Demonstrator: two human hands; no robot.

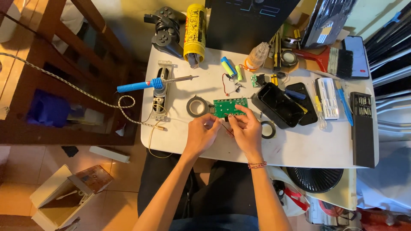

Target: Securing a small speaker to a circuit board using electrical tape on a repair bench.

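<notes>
Two bare hands meet at the near middle of the white counter [299,149]. Left hand [200,133] has its grip curled shut, fingertips pinching something too small to make out. Right hand [246,128] is closed in a pinch on a thin red wire [227,130], its forefinger stretched onto the near edge of the green circuit board [229,106], which lies flat just beyond both hands. A beaded bracelet [257,164] circles the right wrist.

Just left of the board sits a grey tape roll [197,106]; a smaller black tape roll [269,129] lies touching the right hand's outer side. Right of the board rests an open black plastic case [277,105].

Farther left, a blue-handled soldering iron [145,84] lies across its stand. Farther back stand green battery cells [231,68], a yellow can [195,30] and a black game controller [166,28].
</notes>
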